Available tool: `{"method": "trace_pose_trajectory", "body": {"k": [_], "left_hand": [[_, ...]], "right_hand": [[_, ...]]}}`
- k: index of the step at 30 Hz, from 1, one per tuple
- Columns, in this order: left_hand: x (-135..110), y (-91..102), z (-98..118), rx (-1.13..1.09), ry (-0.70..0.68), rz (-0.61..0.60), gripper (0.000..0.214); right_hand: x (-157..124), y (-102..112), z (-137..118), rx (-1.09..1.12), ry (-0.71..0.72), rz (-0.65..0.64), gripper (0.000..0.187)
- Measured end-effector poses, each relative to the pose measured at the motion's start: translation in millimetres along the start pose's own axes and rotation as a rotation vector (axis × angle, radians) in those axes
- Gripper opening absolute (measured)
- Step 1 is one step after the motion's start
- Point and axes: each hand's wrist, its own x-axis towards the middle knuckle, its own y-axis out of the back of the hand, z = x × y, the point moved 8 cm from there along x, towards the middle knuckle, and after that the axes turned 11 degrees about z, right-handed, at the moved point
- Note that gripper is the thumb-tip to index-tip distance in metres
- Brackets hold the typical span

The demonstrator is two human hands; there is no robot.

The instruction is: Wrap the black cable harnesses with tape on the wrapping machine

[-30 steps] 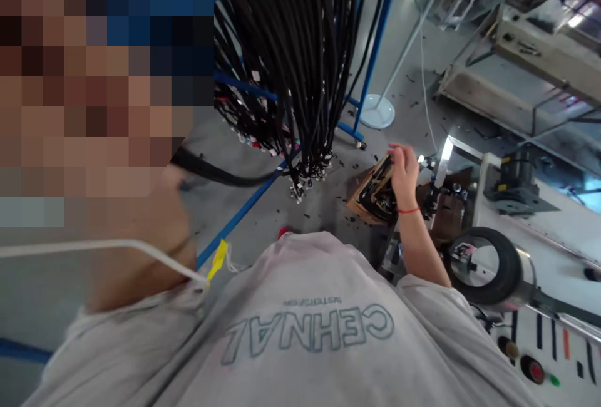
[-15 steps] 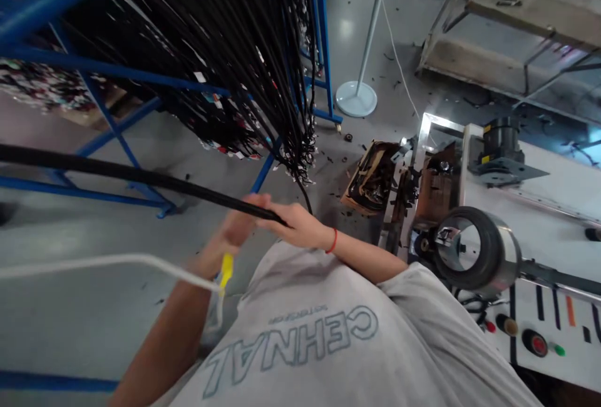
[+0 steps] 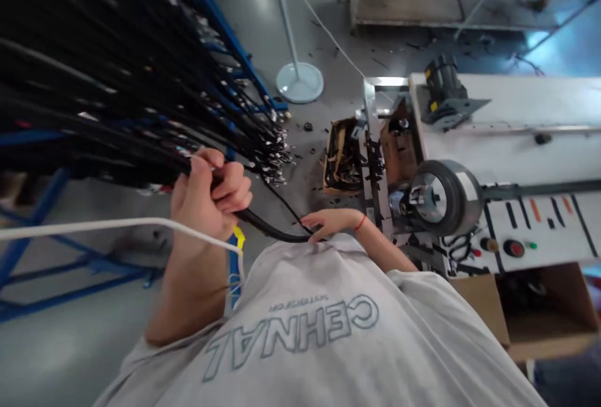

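My left hand [image 3: 211, 191] is raised and closed around a bundle of thick black cable [image 3: 270, 228], just below the rack. From that fist the cable curves down and right across the front of my shirt. My right hand [image 3: 328, 224], with a red string at its wrist, rests by the lower stretch of the cable. Its fingers are stretched out and apart, and the fingertips are at or touching the cable. A white cord [image 3: 141, 225] with a yellow tab [image 3: 239, 238] passes in front of my left wrist.
Many black cables [image 3: 141, 81] with pale ends hang over a blue rack [image 3: 220, 31] at left. Ahead stand a round pole base [image 3: 300, 82] and a box of scraps [image 3: 345, 156]. At right is a white machine table [image 3: 526, 156] with a roller [image 3: 446, 197] and buttons, above an open cardboard box [image 3: 547, 325].
My left hand has risen toward the rack, now gripping the cable bundle. My right hand has moved right and its fingers have opened. The view has turned toward the machine table.
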Motion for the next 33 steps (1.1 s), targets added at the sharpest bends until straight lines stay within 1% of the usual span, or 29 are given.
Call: {"method": "trace_pose_trajectory", "body": {"k": [2, 3, 4, 5, 6, 7, 8, 10, 11, 12, 13, 14, 15, 17, 18, 19, 21, 22, 23, 24, 25, 26, 28, 29, 30, 31, 32, 33], "left_hand": [[3.8, -24.6, -21.1, -0.009, 0.164, -0.262, 0.05], [3.1, -34.6, -30.8, -0.008, 0.243, -0.388, 0.053], [2.0, -42.4, -39.8, 0.0, 0.306, -0.495, 0.056], [0.9, -48.1, -49.1, 0.02, 0.357, -0.586, 0.056], [-0.5, -52.5, -58.6, 0.049, 0.394, -0.671, 0.056], [-1.5, -55.0, -68.2, 0.086, 0.415, -0.747, 0.056], [-2.2, -55.5, -78.2, 0.129, 0.431, -0.819, 0.055], [-0.6, -49.9, -96.7, 0.222, 0.444, -0.954, 0.055], [3.3, -43.5, -104.0, 0.27, 0.437, -1.006, 0.055], [9.0, -35.0, -110.3, 0.321, 0.436, -1.048, 0.054], [15.5, -25.3, -115.4, 0.369, 0.447, -1.09, 0.054], [21.9, -15.9, -118.5, 0.399, 0.463, -1.14, 0.053], [27.8, -7.8, -120.0, 0.414, 0.486, -1.192, 0.053], [33.3, 0.9, -119.8, 0.389, 0.574, -1.314, 0.051], [33.1, 0.0, -118.0, 0.342, 0.63, -1.366, 0.05], [32.1, -5.1, -115.1, 0.274, 0.68, -1.394, 0.049], [27.3, -24.6, -109.0, 0.116, 0.756, -1.394, 0.05], [25.6, -36.9, -106.2, 0.039, 0.76, -1.363, 0.05], [25.2, -48.7, -104.3, -0.017, 0.738, -1.317, 0.05], [26.8, -58.6, -103.3, -0.045, 0.691, -1.254, 0.049], [30.8, -65.3, -103.0, -0.044, 0.62, -1.18, 0.049], [38.4, -68.2, -102.7, -0.012, 0.521, -1.086, 0.048], [60.9, -62.5, -99.6, 0.125, 0.274, -0.882, 0.045], [73.0, -55.5, -97.4, 0.208, 0.162, -0.795, 0.044], [84.5, -47.0, -96.2, 0.282, 0.081, -0.73, 0.042], [94.7, -38.1, -97.0, 0.339, 0.039, -0.694, 0.042], [104.0, -28.9, -99.8, 0.377, 0.031, -0.682, 0.042], [113.0, -19.0, -103.9, 0.398, 0.045, -0.676, 0.042]], "right_hand": [[-5.2, 0.9, -40.1, 0.275, 0.071, -0.098, 0.076], [-7.1, 6.2, -63.0, 0.409, 0.13, -0.107, 0.087], [-7.9, 17.4, -85.6, 0.532, 0.204, -0.059, 0.095], [-8.4, 33.5, -105.6, 0.64, 0.283, 0.033, 0.101], [-9.2, 53.5, -121.0, 0.725, 0.35, 0.167, 0.104], [-11.1, 76.2, -130.5, 0.787, 0.396, 0.339, 0.103], [-15.1, 99.9, -134.5, 0.831, 0.419, 0.535, 0.098], [-31.1, 142.8, -130.3, 0.889, 0.427, 0.943, 0.082], [-41.3, 158.8, -125.7, 0.915, 0.43, 1.119, 0.072], [-49.9, 169.8, -122.1, 0.945, 0.446, 1.244, 0.062], [-55.9, 176.6, -120.7, 0.982, 0.48, 1.314, 0.053], [-57.9, 179.6, -121.9, 1.023, 0.526, 1.325, 0.046], [-55.9, 179.4, -125.8, 1.07, 0.576, 1.288, 0.04], [-42.8, 171.5, -140.6, 1.167, 0.666, 1.125, 0.032], [-33.0, 165.1, -150.5, 1.208, 0.696, 1.026, 0.031], [-22.2, 158.0, -161.4, 1.235, 0.719, 0.928, 0.033], [-3.6, 145.9, -183.3, 1.239, 0.759, 0.78, 0.039], [2.9, 142.5, -192.4, 1.215, 0.774, 0.752, 0.041], [7.3, 141.5, -199.1, 1.179, 0.78, 0.761, 0.043], [10.0, 142.8, -202.8, 1.13, 0.77, 0.807, 0.043], [11.6, 146.0, -203.6, 1.071, 0.742, 0.884, 0.042], [12.5, 150.4, -201.8, 1.005, 0.7, 0.985, 0.041], [13.3, 160.3, -192.5, 0.873, 0.603, 1.218, 0.04], [15.4, 164.3, -186.7, 0.81, 0.552, 1.315, 0.039], [20.0, 167.2, -180.7, 0.751, 0.502, 1.375, 0.039], [27.9, 169.4, -174.6, 0.697, 0.452, 1.386, 0.039], [38.4, 170.9, -168.1, 0.644, 0.402, 1.351, 0.04], [50.4, 171.9, -160.7, 0.589, 0.353, 1.278, 0.04]]}}
